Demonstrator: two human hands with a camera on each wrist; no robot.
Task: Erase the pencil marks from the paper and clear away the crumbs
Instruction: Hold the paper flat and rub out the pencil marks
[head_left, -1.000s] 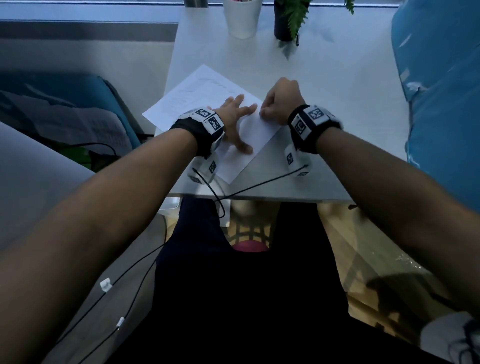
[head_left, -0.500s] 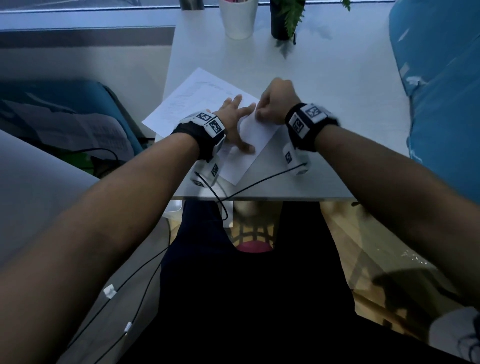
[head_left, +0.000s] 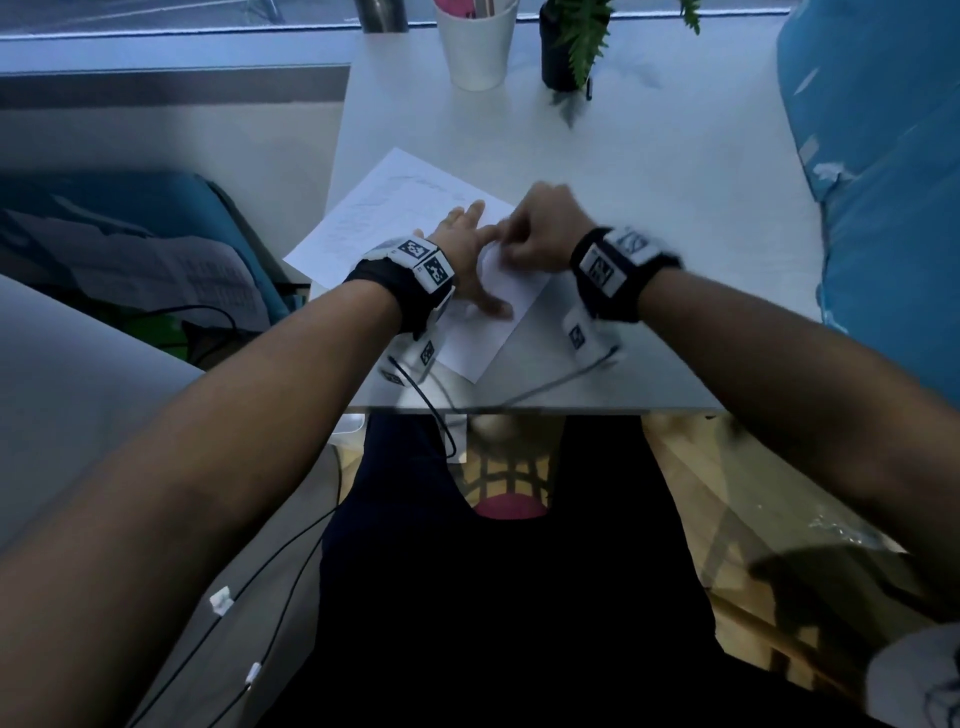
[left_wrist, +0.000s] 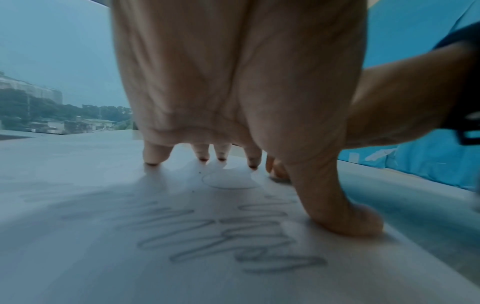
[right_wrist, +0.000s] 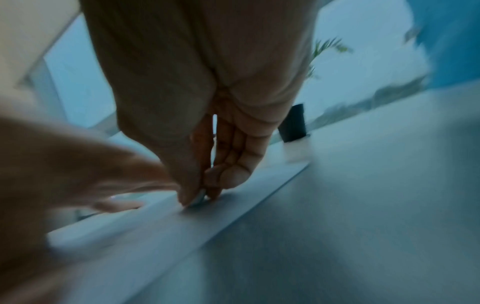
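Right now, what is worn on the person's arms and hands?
Both forearms are bare, without sleeves. Each wrist carries a black band: the left wrist band and right wrist band hold white blocks with black square markers. Thin black cables hang from them. No gloves.

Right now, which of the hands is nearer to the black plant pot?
Right. The right hand works the paper's right side, below the black plant pot; the left hand presses the paper further left, beyond the right hand.
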